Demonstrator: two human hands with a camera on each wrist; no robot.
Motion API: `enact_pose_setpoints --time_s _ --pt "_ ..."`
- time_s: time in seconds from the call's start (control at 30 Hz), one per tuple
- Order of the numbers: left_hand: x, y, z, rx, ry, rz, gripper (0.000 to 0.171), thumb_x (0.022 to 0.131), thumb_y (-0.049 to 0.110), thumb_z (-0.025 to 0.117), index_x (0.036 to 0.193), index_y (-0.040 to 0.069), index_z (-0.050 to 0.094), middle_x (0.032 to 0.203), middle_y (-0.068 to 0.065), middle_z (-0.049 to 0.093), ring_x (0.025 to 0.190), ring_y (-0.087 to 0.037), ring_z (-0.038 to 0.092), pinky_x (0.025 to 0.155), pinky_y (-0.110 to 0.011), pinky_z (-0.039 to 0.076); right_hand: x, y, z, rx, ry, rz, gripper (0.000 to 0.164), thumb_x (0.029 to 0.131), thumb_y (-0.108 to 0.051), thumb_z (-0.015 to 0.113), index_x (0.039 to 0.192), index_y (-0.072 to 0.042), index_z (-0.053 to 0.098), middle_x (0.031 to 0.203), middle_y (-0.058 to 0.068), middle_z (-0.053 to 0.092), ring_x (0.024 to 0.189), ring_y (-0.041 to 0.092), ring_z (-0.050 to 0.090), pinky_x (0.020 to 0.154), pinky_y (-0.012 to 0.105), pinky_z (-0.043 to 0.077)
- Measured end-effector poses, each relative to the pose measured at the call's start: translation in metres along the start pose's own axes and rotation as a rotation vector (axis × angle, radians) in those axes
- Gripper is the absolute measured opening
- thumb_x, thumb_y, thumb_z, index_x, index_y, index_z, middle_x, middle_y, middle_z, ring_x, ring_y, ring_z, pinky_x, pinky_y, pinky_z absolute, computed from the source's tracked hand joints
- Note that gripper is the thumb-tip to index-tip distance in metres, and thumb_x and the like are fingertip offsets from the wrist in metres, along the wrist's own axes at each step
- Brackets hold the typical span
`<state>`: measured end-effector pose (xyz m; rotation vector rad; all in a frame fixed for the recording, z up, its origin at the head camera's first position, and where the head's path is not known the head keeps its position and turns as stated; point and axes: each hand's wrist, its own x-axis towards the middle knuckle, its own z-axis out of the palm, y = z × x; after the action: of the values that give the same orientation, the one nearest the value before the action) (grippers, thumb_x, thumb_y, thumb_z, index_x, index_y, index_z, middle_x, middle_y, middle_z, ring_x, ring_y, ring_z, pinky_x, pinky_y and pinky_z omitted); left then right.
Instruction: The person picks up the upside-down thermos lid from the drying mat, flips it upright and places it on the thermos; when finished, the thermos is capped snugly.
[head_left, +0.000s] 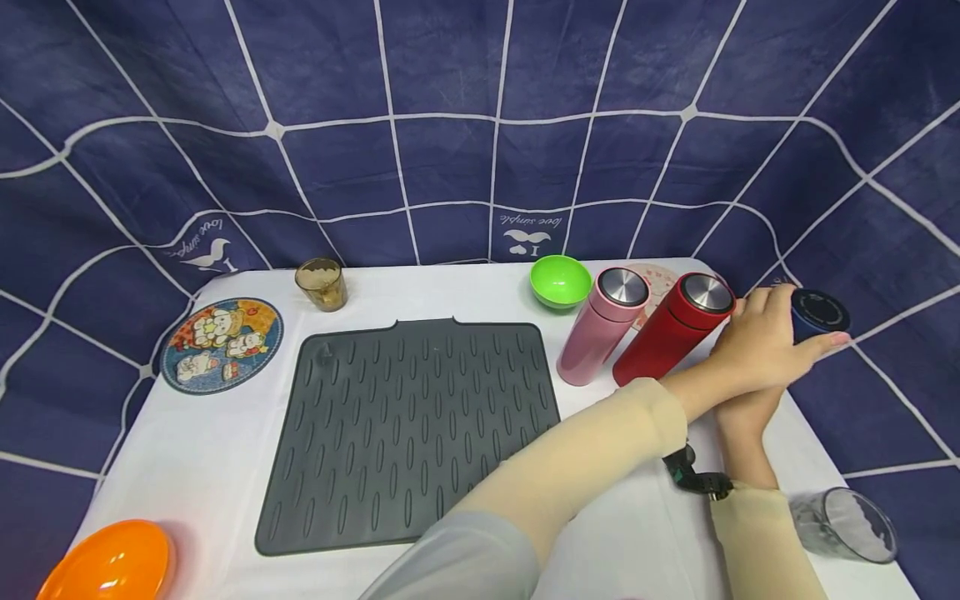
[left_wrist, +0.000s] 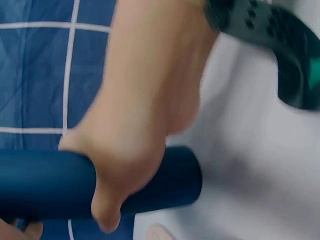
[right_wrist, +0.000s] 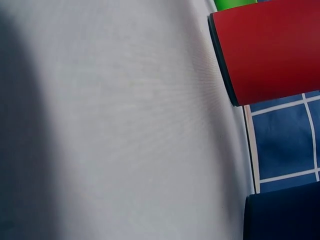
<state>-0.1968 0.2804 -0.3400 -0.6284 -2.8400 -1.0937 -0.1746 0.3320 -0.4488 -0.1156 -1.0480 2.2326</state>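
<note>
At the right side of the table both hands are on a dark blue thermos bottle (head_left: 821, 310). My left hand (head_left: 765, 350) reaches across from the left and grips it near the top, thumb stretched along the lid's near side. Lower down, partly behind the left forearm, my right hand (head_left: 750, 412) holds the body; the left wrist view shows this hand (left_wrist: 130, 140) wrapped round the bottle (left_wrist: 45, 182) close to its base. A red thermos bottle (head_left: 667, 333) stands just left of the hands, and a pink one (head_left: 596, 337) beside it. The right wrist view shows no fingers.
A dark grey drying mat (head_left: 412, 425) covers the middle. Behind are a green bowl (head_left: 561, 283) and an amber cup (head_left: 322, 285). A glass (head_left: 847, 525) lies near the right forearm. At left are a round patterned mat (head_left: 222, 346) and an orange bowl (head_left: 112, 567).
</note>
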Motion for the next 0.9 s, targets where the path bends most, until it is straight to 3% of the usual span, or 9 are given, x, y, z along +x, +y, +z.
enact_pose_setpoints --time_s 0.07,0.17,0.23,0.3,0.47,0.6,0.67,0.8,0.9 --pt "-0.002 0.002 0.004 -0.027 0.02 -0.055 0.074 0.07 0.075 0.06 0.13 0.039 0.036 0.123 0.027 0.039 0.11 0.007 0.04 0.079 -0.013 0.038 -0.001 0.001 -0.002 -0.119 0.003 -0.022 0.015 0.097 -0.005 0.048 0.108 -0.003 0.058 0.094 0.005 0.063 0.084 0.013 0.057 0.073 0.021 0.047" --pt "-0.004 0.008 0.011 -0.061 0.071 -0.127 0.084 0.06 0.078 0.066 0.128 0.04 0.034 0.121 0.027 0.038 0.109 0.008 0.04 0.075 -0.012 0.038 -0.002 0.002 -0.006 -0.553 0.011 -0.131 0.026 0.086 0.005 0.06 0.102 -0.016 0.058 0.088 -0.01 0.061 0.08 0.002 0.054 0.073 0.013 0.043" --pt "-0.003 0.012 0.015 -0.066 0.108 -0.149 0.086 0.056 0.079 0.069 0.124 0.04 0.033 0.117 0.027 0.039 0.106 0.008 0.039 0.073 -0.01 0.036 -0.002 0.004 -0.007 -0.639 -0.008 -0.17 0.033 0.081 0.005 0.063 0.106 -0.017 0.059 0.093 -0.013 0.06 0.086 0.002 0.053 0.077 0.014 0.041" --pt "-0.001 0.014 0.017 -0.064 0.14 -0.15 0.085 0.055 0.079 0.069 0.122 0.039 0.035 0.113 0.026 0.041 0.102 0.009 0.041 0.07 -0.009 0.034 -0.002 0.005 -0.009 -0.791 0.004 -0.219 0.039 0.079 0.003 0.064 0.109 -0.02 0.057 0.095 -0.018 0.059 0.088 -0.001 0.052 0.08 0.012 0.039" --pt "0.002 0.006 0.016 -0.065 0.136 -0.084 0.073 0.061 0.073 0.07 0.121 0.042 0.042 0.107 0.026 0.046 0.091 0.011 0.046 0.063 -0.01 0.033 -0.006 0.003 -0.007 -0.811 0.019 -0.2 0.043 0.076 0.002 0.068 0.113 -0.016 0.058 0.091 -0.018 0.058 0.086 -0.001 0.052 0.079 0.013 0.039" --pt "0.008 -0.002 0.012 -0.208 0.076 0.019 0.065 0.066 0.059 0.077 0.12 0.037 0.048 0.104 0.027 0.05 0.09 0.015 0.047 0.07 -0.003 0.033 -0.01 -0.005 0.0 -0.962 -0.01 -0.248 0.06 0.075 -0.006 0.071 0.129 -0.015 0.046 0.1 -0.022 0.054 0.095 -0.004 0.05 0.087 0.013 0.036" --pt "0.011 -0.003 0.01 -0.263 0.034 0.043 0.065 0.067 0.053 0.079 0.121 0.035 0.049 0.104 0.028 0.052 0.091 0.016 0.047 0.073 0.0 0.032 -0.011 -0.009 0.003 -0.972 -0.027 -0.254 0.071 0.075 -0.008 0.072 0.136 -0.013 0.036 0.111 -0.02 0.053 0.106 -0.001 0.049 0.095 0.015 0.035" --pt "0.016 -0.003 0.009 -0.288 -0.031 0.044 0.063 0.067 0.048 0.08 0.121 0.034 0.049 0.104 0.028 0.052 0.092 0.017 0.046 0.075 0.001 0.031 -0.012 -0.011 0.003 -0.964 -0.025 -0.229 0.079 0.075 -0.01 0.072 0.139 -0.014 0.025 0.126 -0.016 0.048 0.121 0.001 0.043 0.103 0.015 0.03" --pt "0.013 0.001 0.012 -0.283 0.01 0.018 0.066 0.067 0.048 0.08 0.122 0.032 0.047 0.108 0.026 0.051 0.098 0.015 0.046 0.076 -0.001 0.031 -0.012 -0.009 0.003 -0.926 -0.011 -0.204 0.072 0.076 -0.005 0.069 0.136 -0.014 0.032 0.121 -0.015 0.051 0.114 0.001 0.047 0.097 0.013 0.033"
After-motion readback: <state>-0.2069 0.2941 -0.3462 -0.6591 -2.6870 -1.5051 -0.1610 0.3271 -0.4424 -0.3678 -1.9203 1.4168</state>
